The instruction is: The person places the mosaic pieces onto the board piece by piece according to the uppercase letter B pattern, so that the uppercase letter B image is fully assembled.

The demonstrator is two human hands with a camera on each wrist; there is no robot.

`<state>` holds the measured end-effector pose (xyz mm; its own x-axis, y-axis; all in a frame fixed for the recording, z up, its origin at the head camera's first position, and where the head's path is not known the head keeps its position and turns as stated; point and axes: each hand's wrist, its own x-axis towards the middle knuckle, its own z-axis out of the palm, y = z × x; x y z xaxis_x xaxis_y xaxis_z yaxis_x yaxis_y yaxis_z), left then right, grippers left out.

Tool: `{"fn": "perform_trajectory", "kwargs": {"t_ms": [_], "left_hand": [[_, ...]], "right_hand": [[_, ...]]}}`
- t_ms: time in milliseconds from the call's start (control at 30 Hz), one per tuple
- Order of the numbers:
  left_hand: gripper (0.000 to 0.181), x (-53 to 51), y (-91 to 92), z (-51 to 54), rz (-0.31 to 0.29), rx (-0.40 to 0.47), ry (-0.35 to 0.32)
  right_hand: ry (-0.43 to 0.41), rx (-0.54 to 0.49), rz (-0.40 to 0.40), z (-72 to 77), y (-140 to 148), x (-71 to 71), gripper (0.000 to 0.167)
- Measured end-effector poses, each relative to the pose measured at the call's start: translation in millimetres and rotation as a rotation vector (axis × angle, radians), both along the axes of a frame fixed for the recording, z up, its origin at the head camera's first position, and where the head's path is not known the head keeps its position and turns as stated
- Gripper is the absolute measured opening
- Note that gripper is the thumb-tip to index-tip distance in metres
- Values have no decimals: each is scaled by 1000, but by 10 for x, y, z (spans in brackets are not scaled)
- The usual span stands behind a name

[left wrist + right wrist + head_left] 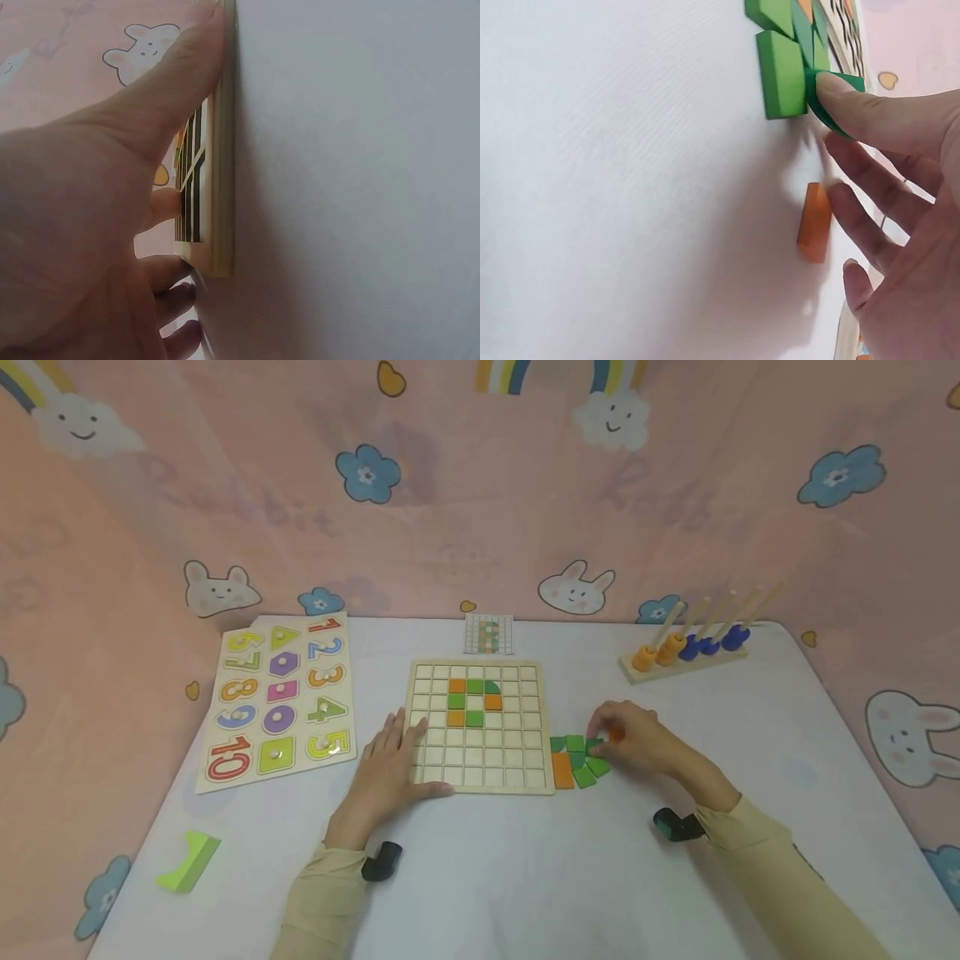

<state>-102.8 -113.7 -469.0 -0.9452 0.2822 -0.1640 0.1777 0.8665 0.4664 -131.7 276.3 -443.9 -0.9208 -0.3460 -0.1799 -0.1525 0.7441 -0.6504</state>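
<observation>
A wooden grid board (435,760) lies mid-table, with green and orange tiles in several cells around a bare one. My left hand (386,777) rests at its left side, fingers spread; in the left wrist view the thumb of that hand (82,202) lies along the edge of the board (223,187). To the right of the board, my right hand (637,739) pinches a dark green curved tile (832,105) between thumb and fingers in the right wrist view. Beside that hand (907,172) are green tiles (784,75) and an orange tile (815,225), loose on the table.
A number-and-shape board (300,693) lies on the left, a small pattern card (489,635) behind the grid board. Back right stands a peg rack (686,667) with orange and blue pieces. A light green block (191,862) lies front left. A patterned cloth (450,510) hangs behind the table.
</observation>
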Motion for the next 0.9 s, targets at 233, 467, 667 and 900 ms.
{"fn": "perform_trajectory", "kwargs": {"t_ms": [233, 467, 667, 900], "left_hand": [[114, 3, 5, -2, 4, 16, -8], [113, 9, 10, 11, 7, 23, -10], [113, 22, 8, 46, 8, 22, -2], [113, 21, 8, 47, 9, 17, -14]], "right_hand": [[-1, -41, -7, 30, -146, -45, 16], [44, -103, -104, 10, -402, -92, 27], [88, -170, -129, -24, -604, -171, 14], [83, -223, -73, -59, -816, -217, 7]]}}
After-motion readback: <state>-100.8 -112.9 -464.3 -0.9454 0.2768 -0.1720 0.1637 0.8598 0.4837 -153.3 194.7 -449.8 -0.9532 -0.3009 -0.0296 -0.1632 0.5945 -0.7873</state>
